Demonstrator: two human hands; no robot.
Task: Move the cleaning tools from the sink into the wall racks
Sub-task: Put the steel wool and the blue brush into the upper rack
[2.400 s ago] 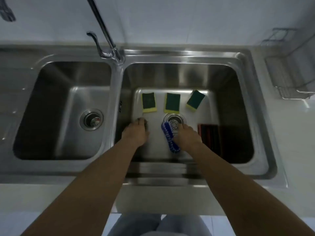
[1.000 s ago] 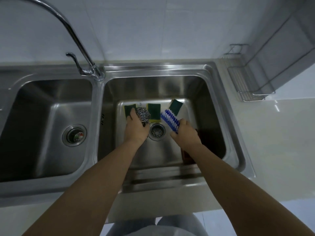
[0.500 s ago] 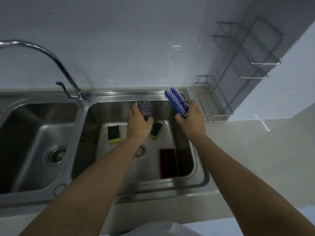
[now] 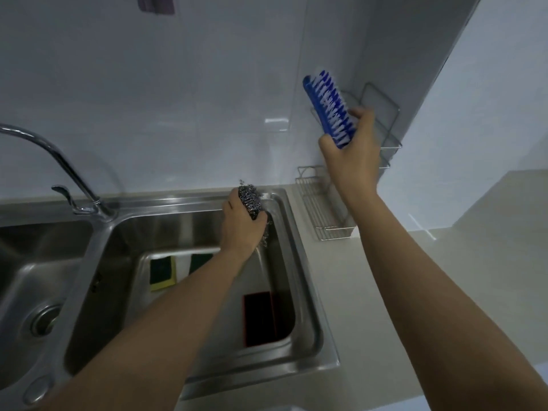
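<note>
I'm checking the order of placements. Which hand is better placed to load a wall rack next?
Probably the right hand: it holds the blue brush raised in front of the upper wall rack. The left hand, gripping the steel scourer, is lower, over the sink.

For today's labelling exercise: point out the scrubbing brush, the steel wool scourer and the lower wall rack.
blue scrubbing brush (image 4: 329, 109), head view, on the bristles.
steel wool scourer (image 4: 250, 200), head view, on its exposed top.
lower wall rack (image 4: 318, 210), head view, on its wire floor.
</note>
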